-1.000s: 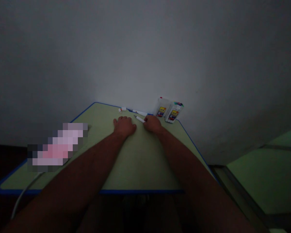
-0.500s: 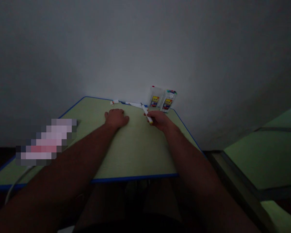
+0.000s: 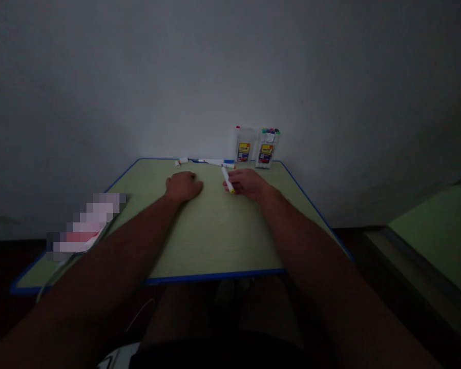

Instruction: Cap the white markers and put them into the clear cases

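My right hand grips a white marker with a yellow end, its fingers closed around the barrel just above the table. The marker's yellow end points towards me and the other end towards the wall. My left hand rests palm down on the table, fingers apart and holding nothing. Beyond the hands, white markers with blue and orange-red ends lie along the back edge. Two small white caps lie to their left.
A clear marker case with one red-topped marker stands against the wall. Beside it stands a fuller case with several coloured tops. At the left of the pale green table lies a blurred flat object with a cable.
My right hand has lifted the marker off the table and turned its yellow end towards me. My left hand stays resting on the table. The camera view has shifted.
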A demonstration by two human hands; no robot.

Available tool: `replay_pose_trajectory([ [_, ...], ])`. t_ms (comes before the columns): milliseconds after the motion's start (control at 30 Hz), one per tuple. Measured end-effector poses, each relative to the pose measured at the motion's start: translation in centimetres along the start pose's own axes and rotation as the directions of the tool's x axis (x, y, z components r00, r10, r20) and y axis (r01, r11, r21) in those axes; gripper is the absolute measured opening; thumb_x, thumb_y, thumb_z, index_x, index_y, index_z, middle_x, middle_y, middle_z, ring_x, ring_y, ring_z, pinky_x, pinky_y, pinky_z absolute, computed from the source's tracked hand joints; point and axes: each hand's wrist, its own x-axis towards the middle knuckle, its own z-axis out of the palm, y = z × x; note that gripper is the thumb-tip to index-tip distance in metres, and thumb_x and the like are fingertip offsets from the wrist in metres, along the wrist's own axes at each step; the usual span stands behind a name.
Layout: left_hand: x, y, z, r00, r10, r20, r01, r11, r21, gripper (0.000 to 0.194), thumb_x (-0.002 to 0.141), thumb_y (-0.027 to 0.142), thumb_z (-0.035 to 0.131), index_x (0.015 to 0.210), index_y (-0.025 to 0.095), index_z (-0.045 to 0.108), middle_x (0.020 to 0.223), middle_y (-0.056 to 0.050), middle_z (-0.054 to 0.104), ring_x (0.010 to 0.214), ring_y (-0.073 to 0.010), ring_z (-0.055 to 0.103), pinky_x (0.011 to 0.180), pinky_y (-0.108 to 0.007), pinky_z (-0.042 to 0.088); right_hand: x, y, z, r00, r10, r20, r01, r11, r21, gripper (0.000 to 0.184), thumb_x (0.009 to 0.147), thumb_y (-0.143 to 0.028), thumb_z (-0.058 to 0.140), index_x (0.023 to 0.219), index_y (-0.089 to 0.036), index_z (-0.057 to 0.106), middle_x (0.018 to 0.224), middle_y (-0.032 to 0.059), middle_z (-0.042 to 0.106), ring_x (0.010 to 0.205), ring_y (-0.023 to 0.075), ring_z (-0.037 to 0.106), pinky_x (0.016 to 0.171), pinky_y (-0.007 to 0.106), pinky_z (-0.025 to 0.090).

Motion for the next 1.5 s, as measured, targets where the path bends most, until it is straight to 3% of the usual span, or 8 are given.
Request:
replay_pose_trajectory([
  [133,0.2,-0.2,0.4,1.0,-0.019,-0.019,0.019,1.0,-0.016,0.059,0.084,0.05,0.051,0.13,0.016,0.066,0.134,-0.015,0.065,0.124,-0.0356,0.059,0.103,-0.046,0.045,-0.3,-0.1,0.1,1.0,-0.01,0.022,0.011,1.0,-0.011,0.053,0.084,0.002,0.053,0.133,-0.017,0.051,0.074,0.0035,0.069,0.057,0.0139,0.066,0.047,0.02,0.044],
  [400,0.1,-0.1,0.0,0.997,-0.076,-0.012,0.074,0.991,-0.114,0.049,0.085,0.04,0.056,0.125,0.016,0.07,0.13,-0.014,0.068,0.119,-0.031,0.062,0.101,-0.038,0.047,0.1,0.4,0.2,0.998,-0.069,0.008,0.07,0.99,-0.121,0.018,0.085,0.001,0.056,0.09,-0.016,0.062,0.074,0.0018,0.067,0.052,0.011,0.063,0.045,0.02,0.043],
  [567,1.3,-1.1,-0.9,0.986,-0.167,-0.027,0.157,0.965,-0.209,0.035,0.085,0.029,0.056,0.11,0.014,0.074,0.118,-0.014,0.073,0.111,-0.0285,0.066,0.096,-0.034,0.048,1.0,1.2,0.2,0.995,-0.098,0.012,0.098,0.986,-0.132,0.017,0.084,0.001,0.06,0.083,-0.016,0.058,0.066,0.0007,0.066,0.052,0.0119,0.063,0.044,0.019,0.044],
  [700,3.0,-3.4,-1.0,0.962,-0.242,-0.125,0.218,0.959,-0.179,0.042,0.086,0.024,0.053,0.123,0.009,0.066,0.124,-0.02,0.068,0.115,-0.0316,0.063,0.097,-0.039,0.048,1.2,1.3,0.2,0.995,-0.102,0.013,0.103,0.984,-0.144,0.019,0.083,0.002,0.061,0.083,-0.017,0.057,0.063,0.0006,0.066,0.052,0.0124,0.063,0.043,0.018,0.042],
  [833,4.2,-5.3,-0.4,0.975,-0.149,-0.166,0.141,0.988,-0.059,0.054,0.09,0.027,0.049,0.139,0.006,0.055,0.14,-0.024,0.057,0.126,-0.0342,0.055,0.107,-0.042,0.041,1.1,1.1,0.2,0.996,-0.092,0.004,0.092,0.985,-0.148,0.018,0.085,0.001,0.057,0.083,-0.017,0.057,0.07,0.0028,0.069,0.054,0.0123,0.064,0.042,0.019,0.042],
  [1000,4.8,-5.3,0.1,0.993,-0.023,-0.119,0.032,0.997,0.073,0.06,0.094,0.037,0.041,0.151,0.019,0.043,0.153,-0.014,0.046,0.131,-0.0393,0.047,0.106,-0.052,0.04,0.9,1.1,0.1,0.996,-0.087,0.007,0.087,0.985,-0.148,0.017,0.085,0.0,0.058,0.083,-0.017,0.057,0.071,0.0028,0.069,0.054,0.012,0.064,0.043,0.019,0.042],
  [1167,4.5,-4.5,-0.1,0.998,-0.03,-0.054,0.037,0.99,0.134,0.053,0.093,0.036,0.04,0.138,0.016,0.06,0.137,-0.018,0.061,0.123,-0.0414,0.053,0.099,-0.054,0.044,0.7,1.0,0.1,0.995,-0.1,0.013,0.101,0.981,-0.163,0.017,0.086,0.001,0.057,0.083,-0.016,0.056,0.07,0.0029,0.068,0.052,0.0114,0.062,0.041,0.019,0.039],
  [1500,3.9,-4.6,-0.3,0.977,-0.126,-0.171,0.11,0.989,-0.1,0.033,0.084,0.022,0.056,0.11,0.016,0.074,0.115,-0.017,0.072,0.109,-0.0316,0.064,0.094,-0.042,0.049,0.5,0.9,-0.1,0.997,-0.081,-0.006,0.079,0.986,-0.146,0.017,0.085,0.001,0.057,0.084,-0.016,0.057,0.072,0.0034,0.07,0.053,0.0113,0.064,0.042,0.019,0.041],
])
